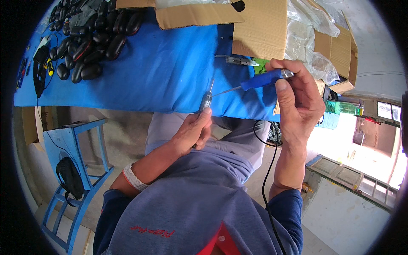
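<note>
My left hand (197,127) is closed on a small grey device (207,101) with a thin metal prong at its top, held upright near the table's front edge. My right hand (297,97) grips a blue-handled screwdriver (261,80), thumb and fingers round its metal-capped end. The thin shaft points left and down, with its tip at the grey device; whether it touches cannot be told. Beyond them a similar grey device (238,60) lies on the blue cloth (161,76), beside a green piece (260,66).
Many black oval cases (85,51) fill the table's left, beside tools and cables (41,68). Cardboard (259,29) and plastic wrapping (304,34) are at the back right. A blue chair (68,140) with a black bag stands below left. A black cable hangs beside my right arm.
</note>
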A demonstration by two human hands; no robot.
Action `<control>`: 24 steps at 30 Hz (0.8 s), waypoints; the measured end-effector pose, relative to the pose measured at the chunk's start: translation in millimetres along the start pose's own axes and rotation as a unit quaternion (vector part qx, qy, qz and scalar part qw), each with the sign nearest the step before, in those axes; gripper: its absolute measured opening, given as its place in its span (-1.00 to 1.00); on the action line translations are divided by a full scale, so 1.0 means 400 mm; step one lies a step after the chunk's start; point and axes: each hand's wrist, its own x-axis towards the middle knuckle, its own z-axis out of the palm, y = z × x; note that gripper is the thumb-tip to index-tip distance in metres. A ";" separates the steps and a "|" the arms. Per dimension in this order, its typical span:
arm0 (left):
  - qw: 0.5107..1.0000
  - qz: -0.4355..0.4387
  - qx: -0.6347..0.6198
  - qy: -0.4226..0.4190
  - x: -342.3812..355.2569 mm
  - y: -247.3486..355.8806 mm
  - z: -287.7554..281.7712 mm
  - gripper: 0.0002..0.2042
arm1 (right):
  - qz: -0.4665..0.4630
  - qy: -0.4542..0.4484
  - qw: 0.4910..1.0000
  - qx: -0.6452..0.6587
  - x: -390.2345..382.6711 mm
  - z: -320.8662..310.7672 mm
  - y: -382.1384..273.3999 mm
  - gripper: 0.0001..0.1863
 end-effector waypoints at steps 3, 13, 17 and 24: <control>1.000 -0.001 0.001 -0.001 -0.001 0.004 0.004 -0.52 | -0.020 0.032 0.998 -0.048 -0.008 0.003 0.011 -0.69; 1.000 0.000 0.000 -0.003 0.001 -0.005 0.005 -0.53 | -0.067 0.021 0.990 -0.121 0.003 -0.020 0.020 -0.72; 1.000 -0.001 0.001 0.002 -0.001 -0.005 0.006 -0.53 | -0.037 0.004 0.993 -0.111 -0.005 -0.009 0.001 -0.75; 1.000 -0.004 -0.007 -0.003 -0.001 -0.004 0.008 -0.52 | -0.032 0.011 0.999 0.007 -0.014 0.007 0.019 -0.75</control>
